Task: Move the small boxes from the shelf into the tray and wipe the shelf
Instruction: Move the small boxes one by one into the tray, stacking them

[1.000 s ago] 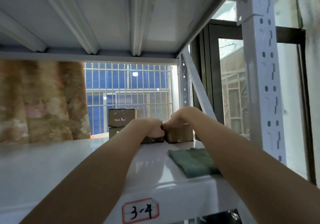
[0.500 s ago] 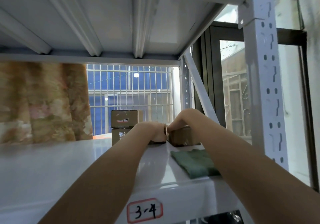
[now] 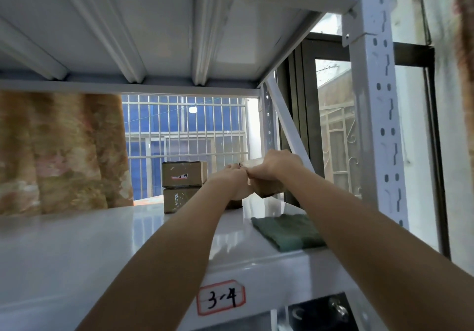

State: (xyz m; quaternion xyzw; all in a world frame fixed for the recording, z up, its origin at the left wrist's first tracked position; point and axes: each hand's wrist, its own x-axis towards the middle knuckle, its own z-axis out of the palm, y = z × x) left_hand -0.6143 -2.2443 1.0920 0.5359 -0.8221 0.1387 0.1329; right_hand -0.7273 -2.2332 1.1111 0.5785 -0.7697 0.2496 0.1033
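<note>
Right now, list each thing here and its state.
right hand: grips a small box, lifted and tilted
left hand: grips another box, mostly hidden
two stacked boxes: untouched on the shelf
green cloth: folded, lying at shelf edge

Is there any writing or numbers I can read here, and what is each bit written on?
"3-4": handwritten in black on a red-bordered label stuck to the front edge of the shelf.
The top stacked box has a torn red-and-black mark, too damaged to read.
The lower stacked box has faint scuffs, unreadable.
</note>
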